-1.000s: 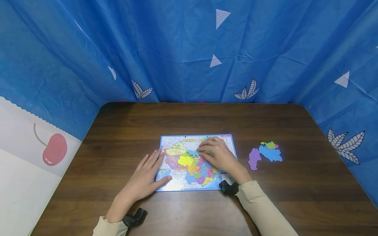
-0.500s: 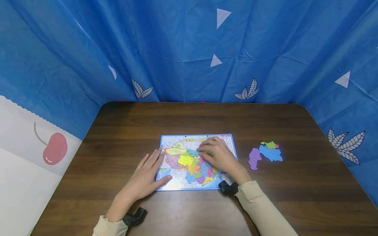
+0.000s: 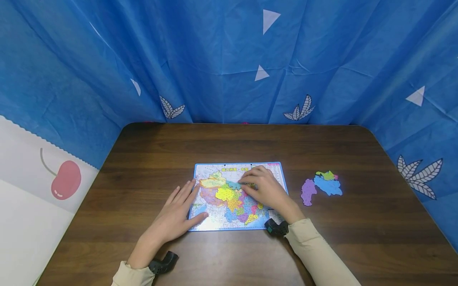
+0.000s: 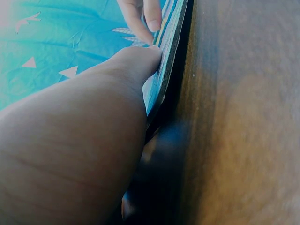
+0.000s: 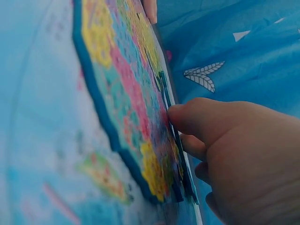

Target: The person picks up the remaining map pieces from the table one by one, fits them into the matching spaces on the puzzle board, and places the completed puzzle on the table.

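A map puzzle board [image 3: 214, 223] of many-coloured pieces lies on the table. My left hand [image 3: 175, 216] rests spread along its left edge, fingers straight, thumb over the lower left part; in the left wrist view the thumb side [image 4: 84, 126] lies at the board's rim. Over the map's upper right, my right hand [image 3: 264, 188] pinches a long teal puzzle piece [image 3: 234, 185] between curled fingers and thumb. Seen from the right wrist, this piece [image 5: 164, 84] stands slightly proud of the pieces around it, with the thumb at its edge. The hand hides much of its right part.
To the right of the board lie loose puzzle pieces: a purple one [image 3: 308, 192], a blue one [image 3: 328, 186] and a green one [image 3: 325, 174] overlapping the blue, with a small pink bit beside it. A blue curtain [image 3: 222, 59] hangs behind the brown table [image 3: 161, 147].
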### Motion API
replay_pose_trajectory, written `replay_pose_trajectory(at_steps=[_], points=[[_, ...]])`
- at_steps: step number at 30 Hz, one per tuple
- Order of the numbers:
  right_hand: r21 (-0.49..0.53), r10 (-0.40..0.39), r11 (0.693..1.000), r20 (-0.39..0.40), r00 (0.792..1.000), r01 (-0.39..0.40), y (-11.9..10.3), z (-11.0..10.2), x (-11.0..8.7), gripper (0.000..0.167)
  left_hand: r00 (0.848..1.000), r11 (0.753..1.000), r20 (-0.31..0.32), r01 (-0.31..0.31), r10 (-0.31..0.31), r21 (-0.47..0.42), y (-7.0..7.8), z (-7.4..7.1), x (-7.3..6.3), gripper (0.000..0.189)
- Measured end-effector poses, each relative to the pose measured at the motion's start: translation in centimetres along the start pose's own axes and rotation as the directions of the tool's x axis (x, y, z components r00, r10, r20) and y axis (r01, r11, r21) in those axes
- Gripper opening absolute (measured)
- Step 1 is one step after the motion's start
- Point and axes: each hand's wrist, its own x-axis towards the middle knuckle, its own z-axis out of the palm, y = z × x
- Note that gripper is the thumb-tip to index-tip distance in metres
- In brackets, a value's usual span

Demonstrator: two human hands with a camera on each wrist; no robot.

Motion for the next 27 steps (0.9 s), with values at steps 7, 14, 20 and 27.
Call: replay_pose_trajectory(at_steps=[7,14,20,27], points=[[-0.002,0.013,1.0,-0.007,1.0,-0.013,0.17,-0.14,-0.22,0.019,1.0,1.0,0.003,0.001,-0.001,0.0,0.03,0.04,0.04,0.095],[0.004,0.01,1.0,0.006,1.0,-0.01,0.19,-0.3,-0.35,0.02,1.0,1.0,0.003,0.001,-0.001,-0.003,0.04,0.04,0.07,0.095],[0.03,0.003,1.0,0.014,1.0,-0.003,0.09,-0.21,-0.29,0.024,1.0,1.0,0.006,0.002,-0.002,-0.002,0.03,-0.01,0.06,0.095],[0.086,-0.009,0.996,0.06,0.998,0.004,-0.57,0.16,-0.1,0.034,1.0,1.0,0.006,0.003,-0.003,-0.001,0.05,-0.07,0.04,0.095]])
